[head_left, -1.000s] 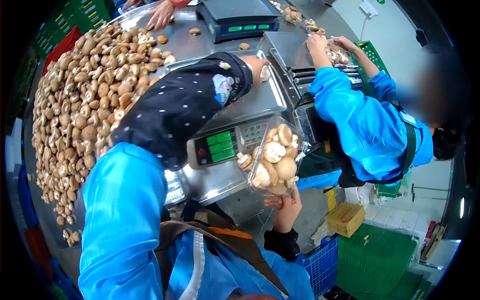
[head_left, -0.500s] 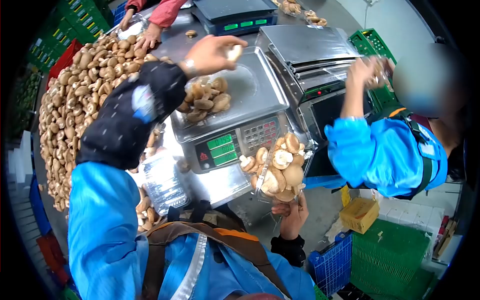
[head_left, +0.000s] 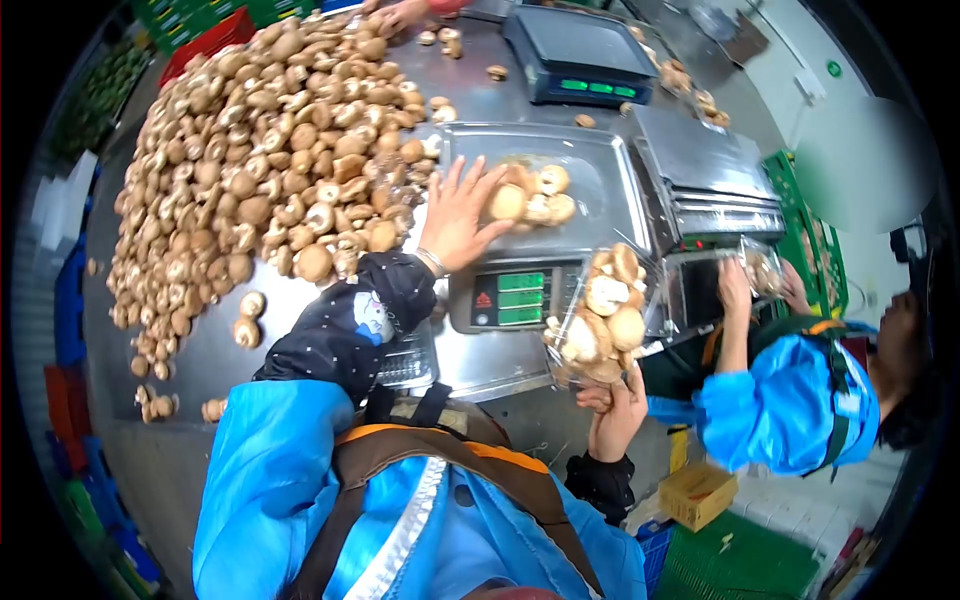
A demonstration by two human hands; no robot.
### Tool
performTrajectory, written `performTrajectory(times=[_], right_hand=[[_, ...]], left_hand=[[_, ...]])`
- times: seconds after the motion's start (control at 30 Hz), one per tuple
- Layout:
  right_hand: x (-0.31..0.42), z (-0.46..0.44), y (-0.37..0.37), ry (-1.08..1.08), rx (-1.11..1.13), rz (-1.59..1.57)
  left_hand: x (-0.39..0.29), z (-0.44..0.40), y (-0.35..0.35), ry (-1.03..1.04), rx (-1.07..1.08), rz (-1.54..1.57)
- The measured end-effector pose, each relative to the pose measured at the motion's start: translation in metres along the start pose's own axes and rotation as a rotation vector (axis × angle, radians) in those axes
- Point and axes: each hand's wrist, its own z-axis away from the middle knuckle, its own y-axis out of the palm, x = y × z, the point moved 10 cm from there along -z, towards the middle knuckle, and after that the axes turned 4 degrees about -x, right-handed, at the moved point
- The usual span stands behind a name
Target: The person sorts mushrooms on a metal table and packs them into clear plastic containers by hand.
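My left hand [head_left: 462,215] is spread with fingers apart over the left part of the scale's metal pan [head_left: 600,215], and nothing shows in it. Just right of its fingertips, a group of brown mushrooms [head_left: 537,193] lies on the pan; whether a clear tray is under them I cannot tell. Below the pan, the scale's green display [head_left: 520,298] is lit. In my right hand [head_left: 615,415], a clear plastic tray [head_left: 565,372] heaped with mushrooms [head_left: 608,315] is gripped at its lower edge, in front of the scale's right side.
A large heap of mushrooms [head_left: 250,180] covers the table's left. Beneath my left forearm, clear trays [head_left: 410,360] are partly hidden. Behind stands a second scale [head_left: 580,55]. At right, beside a metal wrapping machine [head_left: 710,165], a co-worker in blue [head_left: 790,395] handles a pack [head_left: 760,270].
My left hand has let go of the mushroom it held and spread its fingers beside the ones on the pan. The view has shifted. The co-worker's hands have come down with a pack.
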Motion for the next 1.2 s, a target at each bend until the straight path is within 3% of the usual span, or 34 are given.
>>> performTrajectory(times=[0.1,0.17,0.2,0.27,0.33,0.4,0.53,0.6,0.67,0.7,0.73,0.8,0.87,0.93,1.07,1.13,1.2], right_hand=[[0.001,0.005,-0.001,-0.010,0.006,0.001],[0.001,0.006,-0.009,-0.018,-0.001,0.001],[0.003,0.007,-0.010,-0.024,-0.003,0.012],[0.004,0.007,-0.014,-0.038,-0.009,0.033],[0.000,0.006,-0.014,-0.037,-0.017,0.020],[0.001,0.004,-0.013,-0.046,-0.031,0.015],[-0.001,0.001,-0.018,-0.029,-0.065,0.040],[0.002,0.000,-0.020,-0.038,-0.075,0.029],[0.003,-0.002,-0.022,-0.050,-0.076,0.021],[0.000,-0.005,-0.029,-0.044,-0.106,0.015],[0.002,-0.006,-0.029,-0.047,-0.099,0.021],[0.005,-0.009,-0.027,-0.058,-0.080,0.026],[0.004,-0.011,-0.031,-0.052,-0.084,0.027],[0.001,-0.012,-0.035,-0.050,-0.096,0.021],[0.001,-0.016,-0.028,-0.053,-0.083,0.002],[0.001,-0.017,-0.028,-0.047,-0.072,0.007],[0.001,-0.017,-0.029,-0.048,-0.074,0.015]], left_hand=[[0.021,0.012,-0.063,-0.080,-0.253,0.375],[0.070,0.030,-0.106,-0.139,-0.517,0.172],[0.094,0.039,-0.124,-0.173,-0.546,0.019],[0.163,0.050,-0.119,-0.388,-0.379,-0.255],[0.200,0.049,-0.064,-0.365,0.105,-0.431],[0.186,0.047,-0.038,-0.156,0.133,-0.564],[0.204,0.056,-0.015,-0.264,0.310,-0.481],[0.185,0.066,-0.029,-0.185,0.138,-0.428],[0.182,0.070,-0.024,-0.170,0.216,-0.385],[0.185,0.070,-0.023,-0.224,0.264,-0.279],[0.179,0.068,-0.032,-0.246,0.174,-0.127],[0.178,0.064,-0.052,-0.486,0.078,0.020],[0.134,0.043,-0.099,-0.356,-0.297,0.094],[0.063,0.011,-0.125,-0.196,-0.397,0.239],[-0.033,-0.048,-0.104,0.153,-0.352,0.309],[-0.048,-0.071,-0.067,0.211,-0.308,0.349],[-0.047,-0.084,-0.013,0.207,-0.100,0.290]])
